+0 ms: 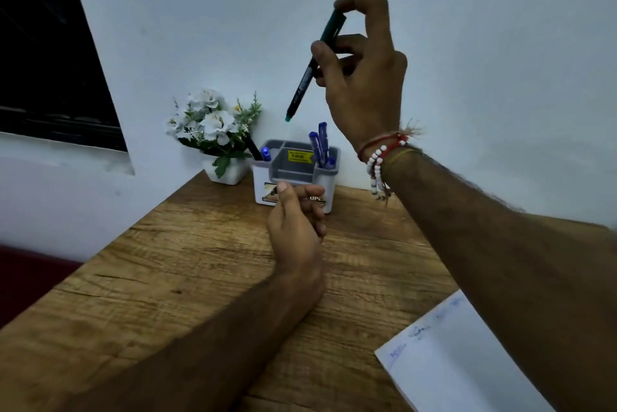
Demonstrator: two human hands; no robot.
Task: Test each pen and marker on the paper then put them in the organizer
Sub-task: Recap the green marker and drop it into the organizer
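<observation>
Gripped marker in right hand, long axis 1 to 7 o'clock, lower end down. Located organizer on worktop at 6 o'clock beneath that end. Noted left hand loosely curled, apparently empty.

Ahead of you, a small white pot of white flowers stands at the far edge of the wooden table, close to the pale wall, with a dark window up to your left and something dark red beyond the table's left edge.
</observation>
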